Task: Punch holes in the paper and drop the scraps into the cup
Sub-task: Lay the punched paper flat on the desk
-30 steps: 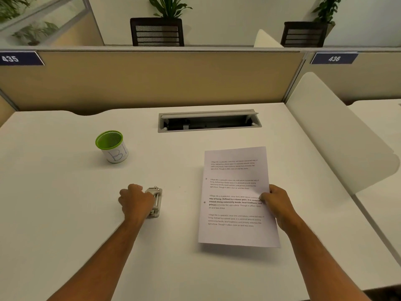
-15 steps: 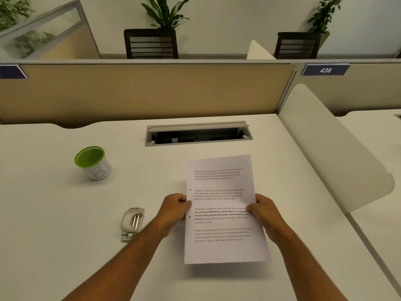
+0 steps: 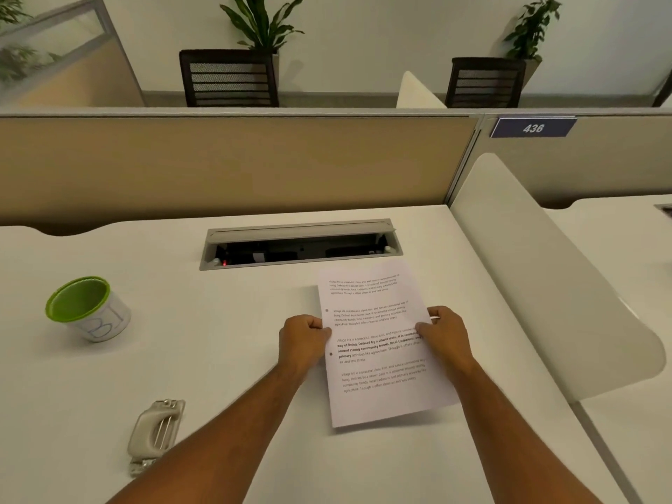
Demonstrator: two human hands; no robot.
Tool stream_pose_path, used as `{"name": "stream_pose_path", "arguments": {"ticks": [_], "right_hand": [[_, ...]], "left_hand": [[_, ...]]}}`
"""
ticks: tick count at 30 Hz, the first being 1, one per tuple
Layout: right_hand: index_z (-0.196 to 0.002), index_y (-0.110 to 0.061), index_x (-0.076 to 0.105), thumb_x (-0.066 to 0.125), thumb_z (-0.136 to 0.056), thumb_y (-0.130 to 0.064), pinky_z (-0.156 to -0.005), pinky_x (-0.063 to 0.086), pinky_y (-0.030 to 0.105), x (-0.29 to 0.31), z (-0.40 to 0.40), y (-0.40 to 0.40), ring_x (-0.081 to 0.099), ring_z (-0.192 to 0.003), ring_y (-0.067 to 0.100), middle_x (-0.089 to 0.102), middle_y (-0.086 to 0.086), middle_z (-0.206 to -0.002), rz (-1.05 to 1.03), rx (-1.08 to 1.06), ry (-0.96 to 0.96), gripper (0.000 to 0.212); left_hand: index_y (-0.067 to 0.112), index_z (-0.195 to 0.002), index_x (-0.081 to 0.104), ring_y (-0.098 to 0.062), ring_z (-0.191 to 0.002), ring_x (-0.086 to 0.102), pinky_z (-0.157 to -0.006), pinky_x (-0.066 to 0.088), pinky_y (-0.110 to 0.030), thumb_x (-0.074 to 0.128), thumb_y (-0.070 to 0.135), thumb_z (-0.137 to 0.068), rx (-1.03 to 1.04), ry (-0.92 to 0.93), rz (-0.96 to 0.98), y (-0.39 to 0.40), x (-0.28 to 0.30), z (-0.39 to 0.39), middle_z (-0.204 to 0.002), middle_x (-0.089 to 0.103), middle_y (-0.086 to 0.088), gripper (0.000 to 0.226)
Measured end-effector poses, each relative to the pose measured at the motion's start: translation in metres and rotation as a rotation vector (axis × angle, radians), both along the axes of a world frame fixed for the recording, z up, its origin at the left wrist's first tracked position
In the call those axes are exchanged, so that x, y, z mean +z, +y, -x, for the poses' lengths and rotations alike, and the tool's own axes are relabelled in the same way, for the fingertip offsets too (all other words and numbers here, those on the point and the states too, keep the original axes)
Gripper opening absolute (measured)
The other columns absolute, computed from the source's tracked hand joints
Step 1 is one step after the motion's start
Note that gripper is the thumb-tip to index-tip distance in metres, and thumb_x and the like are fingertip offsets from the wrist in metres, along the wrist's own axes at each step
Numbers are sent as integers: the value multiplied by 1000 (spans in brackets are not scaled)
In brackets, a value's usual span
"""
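A printed sheet of paper is held just above the white desk, tilted slightly. Two small dark dots show along its left margin. My left hand grips the paper's left edge and my right hand grips its right edge. The grey metal hole punch lies on the desk near my left forearm, with no hand on it. A white cup with a green rim stands at the far left, marked with blue letters.
An open cable tray is set into the desk just beyond the paper. A white curved divider bounds the desk on the right. A beige partition closes the back, with chairs and plants behind.
My left hand let go of the hole punch and took the paper's left edge. The paper has lifted and shifted slightly. The view has moved, so the cup and punch sit lower left.
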State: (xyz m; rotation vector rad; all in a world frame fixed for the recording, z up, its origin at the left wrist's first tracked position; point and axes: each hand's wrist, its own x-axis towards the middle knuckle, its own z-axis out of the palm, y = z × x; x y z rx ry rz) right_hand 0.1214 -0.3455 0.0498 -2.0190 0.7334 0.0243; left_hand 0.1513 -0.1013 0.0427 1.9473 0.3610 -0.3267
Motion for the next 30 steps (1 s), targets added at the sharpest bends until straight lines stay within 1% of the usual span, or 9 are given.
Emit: {"name": "stream_pose_path", "arguments": {"ticks": [4, 8, 12, 15, 18, 20, 23, 26, 30], "right_hand": [[-109, -17, 56, 57, -90, -7, -69, 53, 32, -6, -23, -3, 68, -89, 25, 67, 6, -108, 39, -18, 7, 21], [-114, -13, 56, 54, -89, -7, -77, 54, 37, -14, -40, -5, 65, -91, 25, 63, 2, -104, 119, -35, 26, 25], [-113, -11, 55, 53, -91, -5, -64, 43, 29, -25, -49, -7, 59, -83, 23, 61, 2, -102, 229, -2, 63, 24], [-115, -4, 58, 55, -89, -3, -75, 50, 35, -32, -48, -7, 62, -92, 30, 64, 11, -111, 333, -10, 58, 26], [-117, 0, 61, 57, -88, -5, -87, 55, 46, -39, -44, -6, 62, -101, 36, 61, 18, -116, 413, -22, 50, 30], [-118, 1, 61, 57, -88, -5, -88, 54, 48, -42, -40, -4, 59, -103, 37, 59, 19, -116, 440, -27, 25, 31], [-119, 2, 61, 59, -87, -5, -89, 53, 49, -45, -37, -3, 57, -105, 39, 58, 21, -117, 457, -45, -20, 32], [-125, 2, 61, 60, -89, -8, -95, 51, 49, -47, -35, -7, 57, -111, 39, 57, 22, -124, 429, -64, -34, 37], [-130, 0, 60, 60, -93, -9, -100, 48, 46, -46, -32, -9, 59, -115, 39, 55, 22, -131, 373, -91, -71, 38]], "left_hand": [[12, -75, 71, -15, -67, 71, -55, 58, -27, 71, 11, -86, 13, -31, -68, -13, -4, -25, -80, 76, 3, 11], [12, -76, 68, -19, -72, 72, -64, 62, -34, 71, 13, -87, -8, -59, -120, -26, -9, -46, -84, 74, 0, 11], [2, -77, 67, -13, -61, 68, -54, 57, -25, 69, 13, -88, -48, -84, -220, -36, -20, -56, -83, 75, -2, 15], [8, -76, 65, -7, -57, 61, -47, 44, -17, 69, 14, -87, -55, -94, -298, -37, -26, -55, -83, 74, -1, 13], [13, -85, 64, -9, -65, 60, -48, 37, -13, 69, 12, -85, -48, -123, -324, -36, -33, -53, -88, 72, 1, 6], [15, -91, 60, -10, -72, 61, -52, 39, -12, 69, 12, -86, -51, -136, -312, -37, -35, -50, -94, 70, 1, 11], [12, -111, 59, -20, -90, 65, -72, 55, -27, 71, 14, -85, -51, -151, -310, -38, -35, -48, -108, 67, -5, 28], [13, -128, 51, -25, -103, 62, -85, 52, -32, 73, 18, -85, -53, -158, -299, -37, -33, -45, -121, 57, -6, 49], [14, -131, 48, -25, -108, 59, -91, 51, -33, 69, 17, -88, -35, -145, -241, -32, -28, -36, -127, 53, -7, 48]]}}
